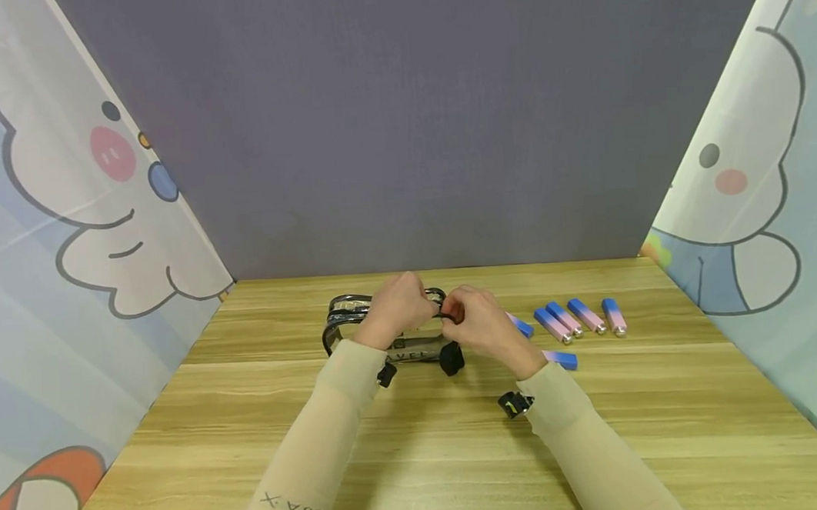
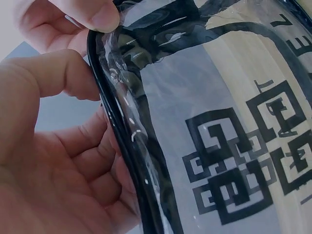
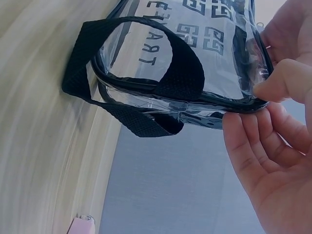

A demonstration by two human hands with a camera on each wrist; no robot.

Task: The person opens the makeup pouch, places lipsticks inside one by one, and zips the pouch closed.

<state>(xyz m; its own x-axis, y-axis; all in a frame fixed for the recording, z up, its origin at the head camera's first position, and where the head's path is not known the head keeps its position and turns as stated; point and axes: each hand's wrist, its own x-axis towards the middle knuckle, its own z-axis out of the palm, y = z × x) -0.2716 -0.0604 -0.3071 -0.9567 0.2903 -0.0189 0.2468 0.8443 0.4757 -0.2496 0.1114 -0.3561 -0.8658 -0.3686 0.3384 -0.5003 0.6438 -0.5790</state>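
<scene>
A clear plastic travel bag with black trim stands on the table, its dark lettering and square pattern facing the near side. My left hand grips its top edge; in the left wrist view the curled fingers of the left hand are against the black piping. My right hand pinches the top right corner, thumb above and fingers beneath in the right wrist view. A black strap handle loops from the bag's end. A small metal piece shows near the left fingers. The bag's inside is partly hidden.
Several blue-and-pink tubes with silver ends lie right of the bag, among them one tube farthest right and another tube nearer me. A grey panel rises behind the wooden table. Cartoon-printed curtains flank it.
</scene>
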